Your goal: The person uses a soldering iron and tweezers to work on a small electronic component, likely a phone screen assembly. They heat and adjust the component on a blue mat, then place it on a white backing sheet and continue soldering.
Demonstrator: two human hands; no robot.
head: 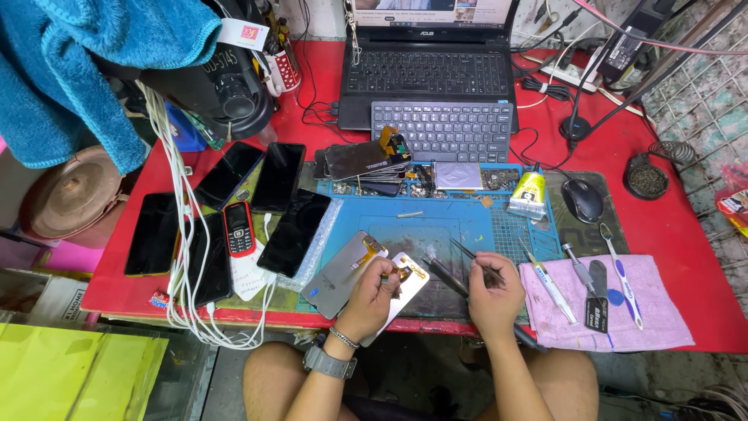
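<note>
Over on the left of the red table (670, 226), a row of dark phones (280, 175) lies face up beside a small red keypad phone (239, 228) and a bundle of white cables (183, 257), none of them being touched. Moving in, a grey screen panel (336, 274) with its orange ribbon showing rests on the blue work mat (467, 222), just beside the left hand (374, 292). That hand is curled closed around the upper edge of a white phone back (405, 284), pinning it at the near edge of the mat. To the right, the right hand (495, 288) is pinched narrow on a pair of tweezers (471, 253), tips pointing up and left toward the white piece but not quite on it. So the phone looks already opened and its screen set aside; the fine work at the ribbon end seems only under way, and nothing is closed up again. Further right, a glue tube (530, 193) stands on the mat, and a toothbrush (621, 273) and small tools lie unused on the pink cloth (662, 320).
</note>
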